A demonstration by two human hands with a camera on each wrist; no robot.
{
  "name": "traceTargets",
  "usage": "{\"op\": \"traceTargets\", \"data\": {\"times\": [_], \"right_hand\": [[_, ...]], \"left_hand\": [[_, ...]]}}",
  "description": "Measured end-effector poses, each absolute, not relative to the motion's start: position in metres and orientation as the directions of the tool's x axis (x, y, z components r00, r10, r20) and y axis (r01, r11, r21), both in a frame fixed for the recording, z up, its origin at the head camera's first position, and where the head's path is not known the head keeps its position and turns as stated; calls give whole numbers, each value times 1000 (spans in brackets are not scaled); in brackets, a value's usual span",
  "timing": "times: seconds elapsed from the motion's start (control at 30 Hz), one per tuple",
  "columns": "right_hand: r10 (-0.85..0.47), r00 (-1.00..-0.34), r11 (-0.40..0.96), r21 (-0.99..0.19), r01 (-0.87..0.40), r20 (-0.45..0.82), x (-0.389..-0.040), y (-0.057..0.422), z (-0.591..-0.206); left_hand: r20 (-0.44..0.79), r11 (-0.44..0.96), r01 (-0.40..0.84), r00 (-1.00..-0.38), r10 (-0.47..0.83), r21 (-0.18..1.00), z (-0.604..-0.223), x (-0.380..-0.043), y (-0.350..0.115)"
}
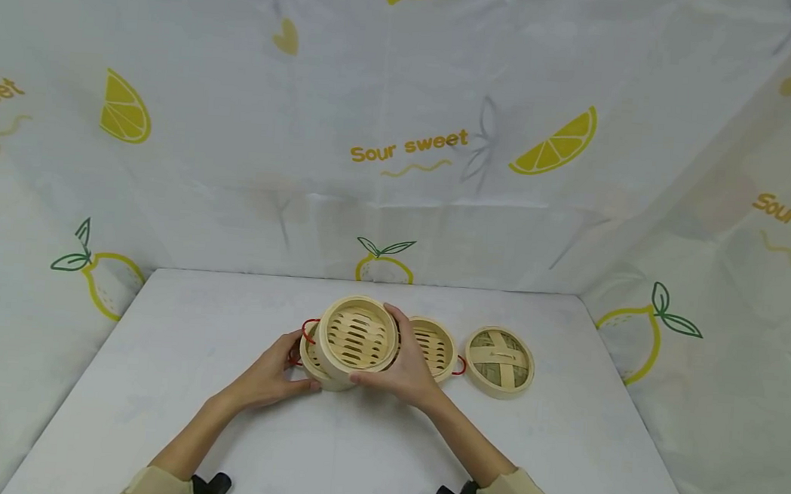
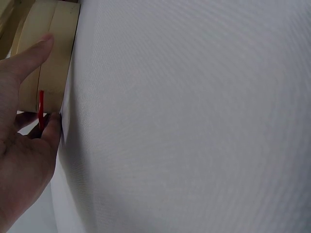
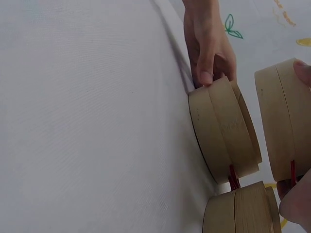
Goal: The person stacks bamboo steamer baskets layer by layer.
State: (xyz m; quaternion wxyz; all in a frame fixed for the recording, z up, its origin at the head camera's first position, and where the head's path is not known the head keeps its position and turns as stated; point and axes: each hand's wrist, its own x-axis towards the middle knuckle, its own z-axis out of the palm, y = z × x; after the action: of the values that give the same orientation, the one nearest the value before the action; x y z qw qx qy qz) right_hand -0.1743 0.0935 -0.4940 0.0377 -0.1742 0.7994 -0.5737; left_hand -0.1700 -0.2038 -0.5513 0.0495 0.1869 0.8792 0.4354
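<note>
My right hand (image 1: 411,369) holds a small round bamboo steamer basket (image 1: 357,337) by its right side, tilted so its slotted floor faces the head camera. This basket is raised above a second steamer basket (image 3: 221,131) on the table; the right wrist view shows a gap between them. My left hand (image 1: 268,375) grips that lower basket at its left side, thumb on the front wall and fingers by the red loop handle (image 2: 41,104). In the head view the raised basket covers much of the lower one.
A third steamer basket (image 1: 438,348) with a red loop stands just right of my right hand, partly hidden by it. Beyond it lies a woven bamboo lid (image 1: 499,361). The white table (image 1: 355,456) meets a lemon-printed cloth (image 1: 234,214) behind.
</note>
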Motion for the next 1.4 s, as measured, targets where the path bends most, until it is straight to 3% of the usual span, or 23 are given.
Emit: {"op": "traceTargets", "data": {"times": [0.77, 1.0, 1.4], "right_hand": [[-356, -926, 302, -922, -243, 127, -185, 74, -492], [-367, -922, 315, -917, -246, 121, -185, 70, -492], [-377, -922, 401, -881, -252, 92, -192, 62, -491]], "left_hand": [[153, 531, 353, -910, 384, 770, -555, -172, -206], [173, 452, 366, -894, 413, 813, -555, -173, -205], [171, 457, 364, -896, 410, 811, -556, -172, -206]]}}
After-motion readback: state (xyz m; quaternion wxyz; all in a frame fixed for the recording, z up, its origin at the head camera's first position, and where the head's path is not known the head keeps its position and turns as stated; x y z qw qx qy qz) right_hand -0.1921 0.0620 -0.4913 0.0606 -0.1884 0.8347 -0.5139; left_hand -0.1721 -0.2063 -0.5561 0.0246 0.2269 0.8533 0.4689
